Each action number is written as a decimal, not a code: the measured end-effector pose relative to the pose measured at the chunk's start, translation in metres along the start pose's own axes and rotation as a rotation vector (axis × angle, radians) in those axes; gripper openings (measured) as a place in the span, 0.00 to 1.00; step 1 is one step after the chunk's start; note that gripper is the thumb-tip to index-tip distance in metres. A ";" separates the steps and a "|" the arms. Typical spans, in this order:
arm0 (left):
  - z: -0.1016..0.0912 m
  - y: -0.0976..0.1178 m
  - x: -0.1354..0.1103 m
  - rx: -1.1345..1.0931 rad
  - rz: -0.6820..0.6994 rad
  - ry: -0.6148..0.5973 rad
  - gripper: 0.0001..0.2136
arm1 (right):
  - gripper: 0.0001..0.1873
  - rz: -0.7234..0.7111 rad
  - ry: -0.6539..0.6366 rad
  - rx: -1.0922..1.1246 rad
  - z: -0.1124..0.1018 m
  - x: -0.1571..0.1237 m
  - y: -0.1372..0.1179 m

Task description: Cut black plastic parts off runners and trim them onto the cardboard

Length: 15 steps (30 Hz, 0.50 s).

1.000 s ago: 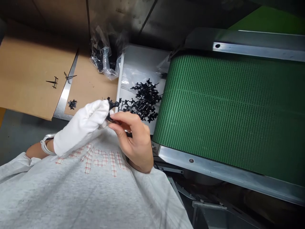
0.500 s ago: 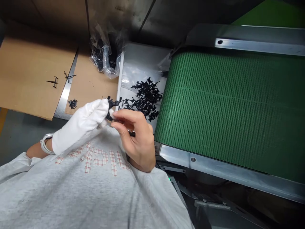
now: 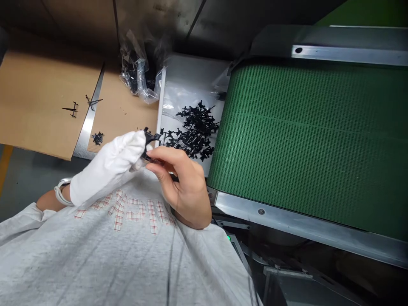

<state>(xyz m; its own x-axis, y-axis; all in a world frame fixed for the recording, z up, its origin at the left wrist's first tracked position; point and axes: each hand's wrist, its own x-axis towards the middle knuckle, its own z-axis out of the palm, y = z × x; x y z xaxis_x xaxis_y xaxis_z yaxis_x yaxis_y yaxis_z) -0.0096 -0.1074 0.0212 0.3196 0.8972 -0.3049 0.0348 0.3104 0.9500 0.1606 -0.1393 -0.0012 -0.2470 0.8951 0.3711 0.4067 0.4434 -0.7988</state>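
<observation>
My left hand [image 3: 116, 159], in a white glove, is closed around a black plastic part [image 3: 152, 137] held in front of my chest. A branched end of that part sticks out past the glove's fingertips. Bare and curled, my right hand [image 3: 185, 182] meets it from the right, thumb and forefinger pinched at the part's lower end. What lies between those fingertips is mostly hidden. Just beyond both hands, a heap of black branched plastic pieces [image 3: 199, 127] lies in a white tray [image 3: 178, 70].
On the right runs a green conveyor belt [image 3: 302, 140] with a metal side rail [image 3: 287, 221]. Cardboard [image 3: 38, 97] on the left carries a black sprue piece [image 3: 70, 109]. A small pile of black bits [image 3: 97, 138] sits nearer. A clear plastic bag [image 3: 142, 80] stands behind.
My right hand has shifted slightly left, its fingertips closer against the black part. The left hand stays nearly still. The view has moved a little.
</observation>
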 end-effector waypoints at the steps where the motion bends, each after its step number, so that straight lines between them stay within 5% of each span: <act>1: 0.000 0.000 0.000 0.001 0.003 0.001 0.15 | 0.08 -0.005 0.007 0.001 0.000 0.000 0.000; 15: -0.001 -0.003 0.001 0.026 0.018 -0.016 0.17 | 0.09 0.011 0.015 0.041 0.001 -0.002 0.000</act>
<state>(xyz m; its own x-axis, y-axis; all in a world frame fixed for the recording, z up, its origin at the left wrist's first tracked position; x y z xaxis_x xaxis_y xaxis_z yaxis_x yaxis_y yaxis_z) -0.0100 -0.1070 0.0179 0.3353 0.8975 -0.2864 0.0528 0.2856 0.9569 0.1604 -0.1414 -0.0027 -0.2295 0.9006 0.3692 0.3726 0.4317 -0.8215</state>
